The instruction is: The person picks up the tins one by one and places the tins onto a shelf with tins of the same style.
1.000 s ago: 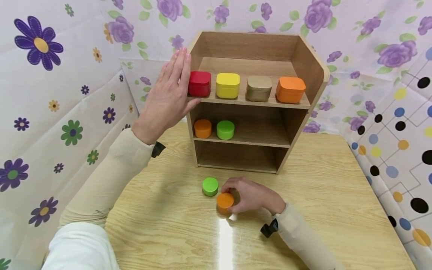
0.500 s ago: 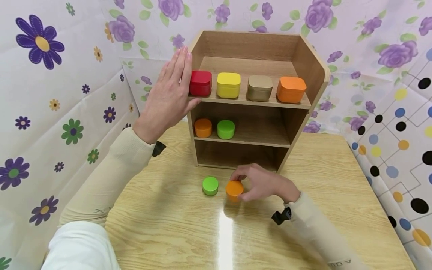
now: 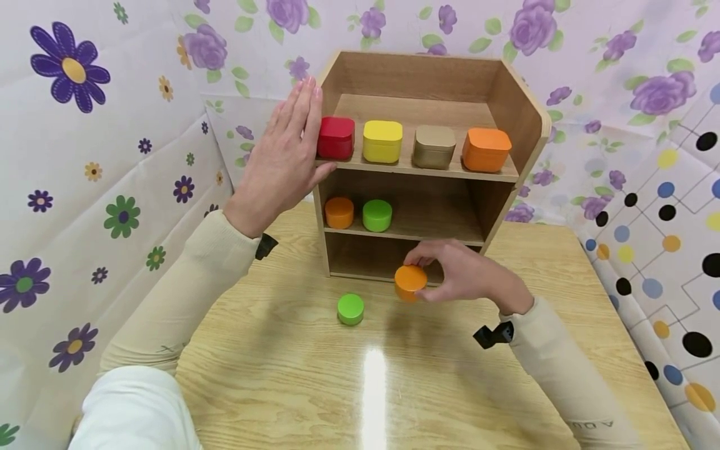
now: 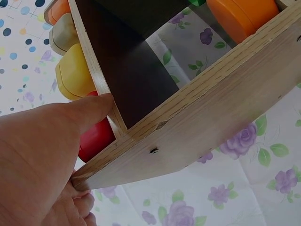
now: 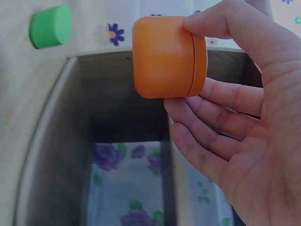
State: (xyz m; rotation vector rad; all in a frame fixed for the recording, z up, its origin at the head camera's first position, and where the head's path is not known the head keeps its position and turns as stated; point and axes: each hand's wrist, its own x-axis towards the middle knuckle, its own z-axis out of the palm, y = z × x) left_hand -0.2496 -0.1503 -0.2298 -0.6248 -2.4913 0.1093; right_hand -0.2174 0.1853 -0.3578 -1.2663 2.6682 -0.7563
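My right hand [image 3: 444, 275] pinches a round orange tin [image 3: 410, 281] and holds it in the air in front of the bottom opening of a wooden shelf unit [image 3: 520, 106]; the right wrist view shows the orange tin [image 5: 168, 56] between thumb and fingers. My left hand [image 3: 287, 156] presses flat, fingers straight, against the shelf's left side, thumb at the top shelf's front edge by a red tin [image 3: 335, 137]. In the left wrist view the thumb [image 4: 89, 110] touches the shelf edge [image 4: 188, 122]. A round green tin [image 3: 350, 309] stands on the table.
The top shelf holds red, yellow [image 3: 382, 141], tan [image 3: 434, 146] and orange [image 3: 486, 149] square tins. The middle shelf holds a round orange tin [image 3: 339, 212] and a round green tin [image 3: 377, 215] at its left. Flowered walls close in the wooden table [image 3: 562, 300].
My right hand has lifted the orange tin off the table and carried it up and to the right, toward the shelf's bottom opening. The left hand has stayed on the shelf side.
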